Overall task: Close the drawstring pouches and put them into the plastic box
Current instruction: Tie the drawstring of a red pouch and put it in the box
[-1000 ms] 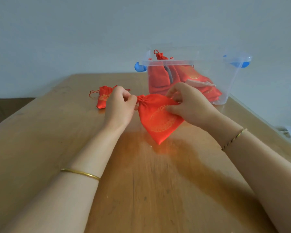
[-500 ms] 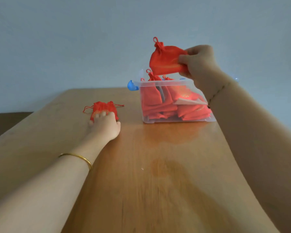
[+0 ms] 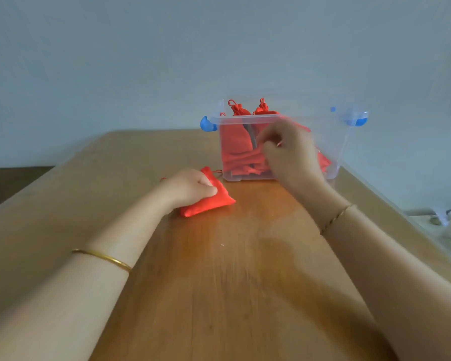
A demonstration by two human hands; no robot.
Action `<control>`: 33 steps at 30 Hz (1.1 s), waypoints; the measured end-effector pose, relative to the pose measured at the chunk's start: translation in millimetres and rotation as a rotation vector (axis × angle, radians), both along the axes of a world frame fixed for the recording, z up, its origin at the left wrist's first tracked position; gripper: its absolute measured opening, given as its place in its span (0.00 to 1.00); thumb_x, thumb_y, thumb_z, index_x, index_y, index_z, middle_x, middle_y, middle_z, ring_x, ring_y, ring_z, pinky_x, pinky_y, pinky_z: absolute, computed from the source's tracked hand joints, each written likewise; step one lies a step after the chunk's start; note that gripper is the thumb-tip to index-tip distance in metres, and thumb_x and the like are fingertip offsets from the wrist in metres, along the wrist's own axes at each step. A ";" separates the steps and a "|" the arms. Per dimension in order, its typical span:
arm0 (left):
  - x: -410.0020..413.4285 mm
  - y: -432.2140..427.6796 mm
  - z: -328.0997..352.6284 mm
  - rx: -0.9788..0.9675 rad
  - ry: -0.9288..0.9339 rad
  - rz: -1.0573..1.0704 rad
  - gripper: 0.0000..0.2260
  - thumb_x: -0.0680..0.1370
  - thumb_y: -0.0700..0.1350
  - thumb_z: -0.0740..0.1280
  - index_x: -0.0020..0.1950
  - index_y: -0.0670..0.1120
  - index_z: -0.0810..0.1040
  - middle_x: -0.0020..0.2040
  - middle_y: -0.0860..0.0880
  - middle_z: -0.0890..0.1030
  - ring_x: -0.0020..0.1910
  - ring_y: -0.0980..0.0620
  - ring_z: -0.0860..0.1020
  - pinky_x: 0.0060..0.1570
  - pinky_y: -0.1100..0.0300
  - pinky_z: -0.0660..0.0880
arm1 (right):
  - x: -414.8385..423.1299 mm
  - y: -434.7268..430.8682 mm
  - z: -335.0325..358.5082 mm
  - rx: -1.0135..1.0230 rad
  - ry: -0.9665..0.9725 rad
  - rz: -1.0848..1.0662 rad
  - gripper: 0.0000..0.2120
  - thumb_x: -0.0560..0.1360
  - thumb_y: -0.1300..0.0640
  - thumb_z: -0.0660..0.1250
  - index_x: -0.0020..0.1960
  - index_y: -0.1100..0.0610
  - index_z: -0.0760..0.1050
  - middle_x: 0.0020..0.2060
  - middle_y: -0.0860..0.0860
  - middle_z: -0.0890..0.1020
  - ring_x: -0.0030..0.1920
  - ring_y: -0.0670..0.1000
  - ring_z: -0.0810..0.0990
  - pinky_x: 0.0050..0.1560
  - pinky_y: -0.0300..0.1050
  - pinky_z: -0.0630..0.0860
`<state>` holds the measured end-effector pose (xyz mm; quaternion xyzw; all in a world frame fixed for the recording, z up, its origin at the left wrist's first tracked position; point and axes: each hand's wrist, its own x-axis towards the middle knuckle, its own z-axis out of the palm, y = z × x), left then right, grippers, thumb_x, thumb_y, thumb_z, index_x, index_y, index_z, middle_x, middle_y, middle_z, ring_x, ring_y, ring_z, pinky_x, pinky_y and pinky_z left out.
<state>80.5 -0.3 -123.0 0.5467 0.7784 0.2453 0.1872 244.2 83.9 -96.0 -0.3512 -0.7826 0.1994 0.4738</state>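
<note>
pouch (image 3: 215, 202): red cloth, slight sheen
plastic box (image 3: 335, 152): clear, smooth plastic
table (image 3: 219, 282): glossy grained wood
bangle (image 3: 107, 258): shiny gold-coloured metal

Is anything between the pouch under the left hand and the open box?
No object: bare table separates the pouch gripped by the left hand from the plastic box, which has no lid on. Only the blurred right hand hangs before its near wall.

Red pouch (image 3: 211, 203); clear box (image 3: 335, 147) w/ blue latches (image 3: 207, 125); brown wood-grain table (image 3: 219, 295)
</note>
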 end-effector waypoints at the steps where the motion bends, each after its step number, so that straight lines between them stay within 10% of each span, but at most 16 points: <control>1: 2.0 -0.6 0.1 0.045 -0.118 0.013 0.08 0.76 0.41 0.64 0.37 0.44 0.79 0.33 0.47 0.76 0.30 0.54 0.73 0.33 0.62 0.68 | -3.6 -2.6 -11.3 -0.012 -0.105 0.046 0.10 0.69 0.65 0.61 0.45 0.54 0.78 0.41 0.49 0.80 0.46 0.53 0.79 0.48 0.48 0.75; 3: 1.0 -2.2 -8.9 0.224 -0.244 0.110 0.05 0.75 0.39 0.66 0.41 0.44 0.80 0.38 0.47 0.80 0.34 0.54 0.77 0.35 0.65 0.72 | -10.2 -8.7 -32.1 -0.083 -0.302 0.152 0.09 0.72 0.60 0.65 0.52 0.56 0.78 0.48 0.52 0.82 0.50 0.53 0.78 0.50 0.44 0.72; 8: -20.9 4.9 -32.1 0.200 0.237 0.437 0.18 0.76 0.51 0.65 0.62 0.42 0.75 0.60 0.39 0.76 0.62 0.39 0.72 0.63 0.50 0.68 | -19.5 -15.2 -50.6 -0.153 -0.504 0.350 0.15 0.71 0.52 0.70 0.56 0.56 0.77 0.47 0.52 0.80 0.43 0.48 0.74 0.46 0.41 0.71; 12: -24.2 6.2 -41.2 0.106 0.289 0.360 0.14 0.76 0.53 0.64 0.41 0.41 0.73 0.48 0.36 0.78 0.50 0.36 0.76 0.49 0.49 0.71 | -15.5 -16.5 -46.2 -0.264 -0.441 0.483 0.12 0.70 0.58 0.72 0.52 0.58 0.79 0.42 0.50 0.79 0.35 0.43 0.73 0.35 0.32 0.70; 16: -15.9 -1.4 -32.7 0.274 -0.190 0.183 0.07 0.77 0.41 0.64 0.39 0.46 0.72 0.37 0.46 0.75 0.38 0.47 0.74 0.38 0.57 0.69 | -14.8 -10.8 -46.8 -0.418 -0.183 0.401 0.07 0.72 0.64 0.67 0.51 0.60 0.75 0.33 0.55 0.78 0.29 0.50 0.75 0.28 0.42 0.73; 19: -6.6 -12.5 -24.0 0.285 -0.496 0.106 0.08 0.79 0.38 0.61 0.44 0.49 0.74 0.35 0.51 0.71 0.29 0.55 0.68 0.23 0.69 0.65 | -8.5 -2.0 -44.9 -0.419 -0.054 0.268 0.18 0.71 0.71 0.59 0.59 0.60 0.73 0.45 0.53 0.77 0.29 0.48 0.74 0.28 0.46 0.74; 28: 0.7 -16.2 -22.2 0.301 -0.585 0.091 0.08 0.80 0.39 0.60 0.47 0.50 0.75 0.36 0.52 0.72 0.30 0.58 0.67 0.23 0.69 0.64 | 5.0 1.9 -42.5 -0.447 -0.027 0.354 0.24 0.74 0.69 0.60 0.67 0.53 0.67 0.56 0.53 0.77 0.33 0.52 0.78 0.26 0.40 0.74; 33: 0.0 -17.2 -21.4 0.311 -0.598 0.080 0.07 0.80 0.39 0.60 0.47 0.50 0.75 0.36 0.52 0.72 0.30 0.58 0.67 0.23 0.69 0.64 | 9.5 1.8 -42.4 -0.324 -0.213 0.315 0.07 0.76 0.63 0.61 0.50 0.62 0.78 0.40 0.57 0.81 0.33 0.53 0.79 0.33 0.52 0.77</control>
